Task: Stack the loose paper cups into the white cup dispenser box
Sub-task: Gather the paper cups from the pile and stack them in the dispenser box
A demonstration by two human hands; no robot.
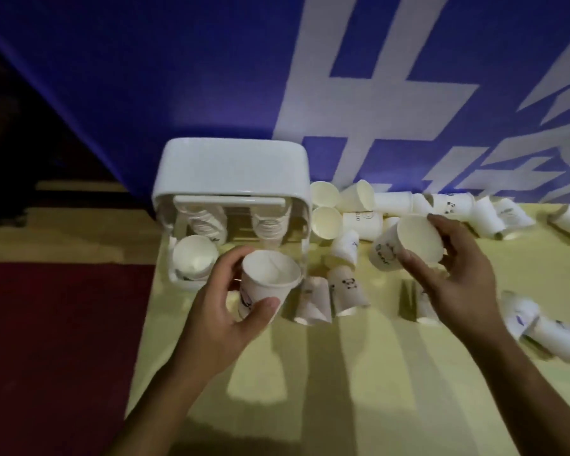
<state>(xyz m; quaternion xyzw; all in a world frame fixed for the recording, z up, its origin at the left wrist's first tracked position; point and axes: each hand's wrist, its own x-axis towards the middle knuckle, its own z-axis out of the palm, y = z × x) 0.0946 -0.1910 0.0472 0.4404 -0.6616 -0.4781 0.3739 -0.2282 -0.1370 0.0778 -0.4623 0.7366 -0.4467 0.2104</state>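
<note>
left hand: grip holding upright cup by dispenser box
right hand: grip holding tilted cup

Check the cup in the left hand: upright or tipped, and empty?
Roughly upright and empty. The cup in the left hand has its mouth facing up, leaning slightly, and its bare white inside shows.
</note>
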